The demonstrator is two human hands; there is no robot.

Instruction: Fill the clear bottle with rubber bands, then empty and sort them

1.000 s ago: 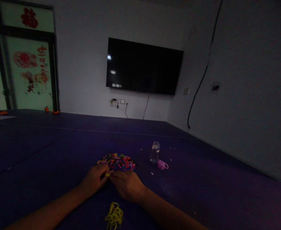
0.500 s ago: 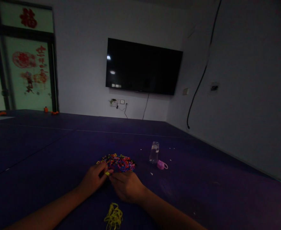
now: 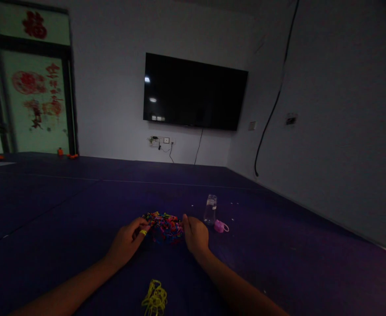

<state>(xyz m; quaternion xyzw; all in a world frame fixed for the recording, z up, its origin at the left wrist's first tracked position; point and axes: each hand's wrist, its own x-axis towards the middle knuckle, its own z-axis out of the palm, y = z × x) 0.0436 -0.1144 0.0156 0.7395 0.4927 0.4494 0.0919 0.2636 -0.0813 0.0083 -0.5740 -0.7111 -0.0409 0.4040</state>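
Observation:
A heap of small multicoloured rubber bands (image 3: 166, 226) lies on the dark purple surface between my hands. My left hand (image 3: 127, 243) is at its left edge, with thumb and forefinger tips drawn close together. Across one of its digits sits a yellow rubber band (image 3: 143, 232); whether the tips pinch anything else is too dark to tell. On the heap's right edge rests my right hand (image 3: 196, 236), cupped, thumb raised apart and the other fingertips partly hidden. Nearer to me, between my forearms, is a loose bunch of yellow rubber bands (image 3: 155, 299).
Right of the heap stands a clear bottle (image 3: 210, 210), its pink looped cap (image 3: 220, 226) beside it. Small white scraps dot the surface. Orange objects (image 3: 60, 152) are at the far left edge. A television (image 3: 194, 92) hangs on the far wall; a black cable (image 3: 272, 114) runs down the right wall.
My right hand has moved away from my left, to the right edge of the heap. The left hand has shifted only slightly, and the yellow band is still on it.

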